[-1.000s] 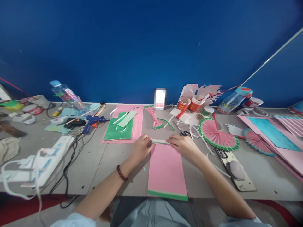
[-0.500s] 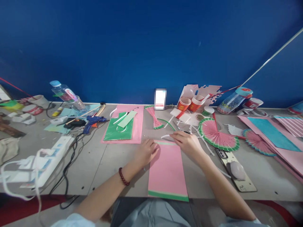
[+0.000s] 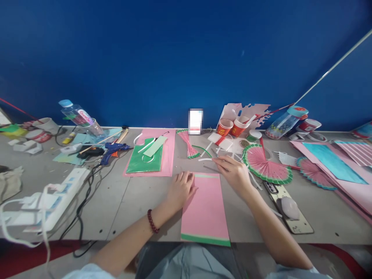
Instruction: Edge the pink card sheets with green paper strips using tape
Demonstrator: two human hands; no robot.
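A pink sheet of paper (image 3: pixel 205 209) lies in front of me, with a green band along its near edge and a pale green strip (image 3: pixel 207 176) along its far edge. My left hand (image 3: pixel 181 190) rests on the sheet's far left corner, fingers loosely bent and lying on the paper. Beyond the far right corner, my right hand (image 3: pixel 232 170) pinches the end of a narrow white strip (image 3: pixel 204 159), which points left just above the table. A folded pink and green paper piece (image 3: pixel 190 144) lies behind the strip.
Left are a blue glue gun (image 3: pixel 112 153), a green packet (image 3: pixel 145 162) and a white power strip (image 3: pixel 65 199). A phone (image 3: pixel 293 221), a watermelon-patterned paper fan (image 3: pixel 267 164) and red paper cups (image 3: pixel 225 128) are right. A lit phone screen (image 3: pixel 195 122) leans against the blue wall.
My right hand has moved slightly away from me and up, off the pink sheet's far edge, carrying the white strip with it. My left hand has stayed on the sheet's corner.
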